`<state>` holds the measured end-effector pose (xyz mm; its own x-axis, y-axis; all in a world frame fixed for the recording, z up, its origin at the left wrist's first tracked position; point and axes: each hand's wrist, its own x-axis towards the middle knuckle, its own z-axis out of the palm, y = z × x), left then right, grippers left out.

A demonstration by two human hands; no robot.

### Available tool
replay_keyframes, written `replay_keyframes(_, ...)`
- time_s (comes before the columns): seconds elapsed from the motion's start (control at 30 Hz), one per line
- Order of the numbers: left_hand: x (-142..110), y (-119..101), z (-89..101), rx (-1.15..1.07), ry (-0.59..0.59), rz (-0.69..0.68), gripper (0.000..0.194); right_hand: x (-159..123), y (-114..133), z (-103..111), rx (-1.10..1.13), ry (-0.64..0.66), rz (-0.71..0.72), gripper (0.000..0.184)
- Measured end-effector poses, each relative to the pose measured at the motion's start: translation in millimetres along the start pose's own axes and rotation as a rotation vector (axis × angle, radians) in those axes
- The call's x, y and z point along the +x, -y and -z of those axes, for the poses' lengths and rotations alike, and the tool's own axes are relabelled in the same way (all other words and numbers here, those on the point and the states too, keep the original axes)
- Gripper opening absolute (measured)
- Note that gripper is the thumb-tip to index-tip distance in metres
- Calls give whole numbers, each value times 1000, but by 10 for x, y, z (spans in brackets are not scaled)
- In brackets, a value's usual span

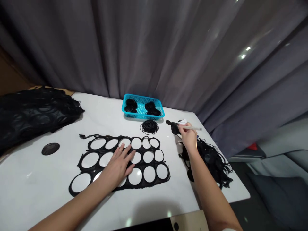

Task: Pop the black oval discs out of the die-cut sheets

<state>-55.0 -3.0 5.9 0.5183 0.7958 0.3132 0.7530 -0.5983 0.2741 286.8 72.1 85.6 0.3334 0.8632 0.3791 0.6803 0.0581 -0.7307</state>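
Observation:
My left hand [117, 168] lies flat with its fingers spread on a black, rubber-like sheet [141, 163] full of round holes. My right hand [189, 138] is at the right part of the table, closed on a slim, pale pen-like tool [192, 128]. Beside its fingertips lie small black discs [175, 129] and a small white item [183, 122]; their contact with the hand is unclear. A heap of black scraps [213, 162] spreads under and right of my right forearm. Between the sheet and the basket sits a bundle of thin black rings [149, 126].
A blue plastic basket [143, 116] with black ring bundles stands at the back, before a grey curtain [144, 48]. At left are a large pile of black sheets [36, 112] and a dark disc [50, 149] on the white table [31, 183]. A beige object [190, 221] sits at the front edge.

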Motion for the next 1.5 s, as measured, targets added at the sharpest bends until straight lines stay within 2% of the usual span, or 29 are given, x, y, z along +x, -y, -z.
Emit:
replay_keyframes(0.1,72,-41,132,-139,49,52,42,-256,152,59,373,220,-204,29)
replay_keyframes(0.2,232,-166,357,-292,90,85,47,-565,416,30,705,481,-366,38)
replay_keyframes(0.3,453,-326,558,-749,214,152,55,-799,650,-15,910,672,-481,43)
replay_keyframes(0.37,590,-403,621,-1050,328,170,60,-894,735,-29,972,720,-512,43)
replay_keyframes(0.47,704,-462,616,-1340,434,153,65,-998,747,2,1023,729,-524,43)
replay_keyframes(0.57,662,-516,585,-1422,490,155,59,-1167,666,94,1089,780,-594,40)
replay_keyframes(0.7,426,-630,556,-1523,608,181,57,-1613,512,184,1262,1010,-746,39)
replay_keyframes(0.8,258,-698,487,-1407,568,200,51,-1984,404,167,1416,1158,-748,40)
replay_keyframes(0.87,186,-734,415,-1179,466,169,41,-2129,331,162,1485,1110,-748,40)
replay_keyframes(0.93,128,-772,336,-894,346,63,33,-2145,251,205,1531,927,-781,38)
replay_keyframes(1.03,12,-850,208,-528,200,-152,31,-1967,140,355,1535,556,-788,36)
replay_keyframes(1.07,-38,-881,161,-438,168,-211,32,-1883,115,409,1503,468,-757,36)
replay_keyframes(1.13,-138,-946,62,-283,121,-291,35,-1732,95,483,1346,396,-643,33)
replay_keyframes(1.27,-250,-1042,-107,-90,59,-317,46,-1603,134,441,780,536,-337,19)
replay_keyframes(1.33,-251,-1058,-156,-47,49,-312,51,-1619,149,362,577,601,-232,14)
replay_keyframes(1.5,-247,-1037,-207,14,57,-312,52,-1675,108,231,400,610,-129,13)
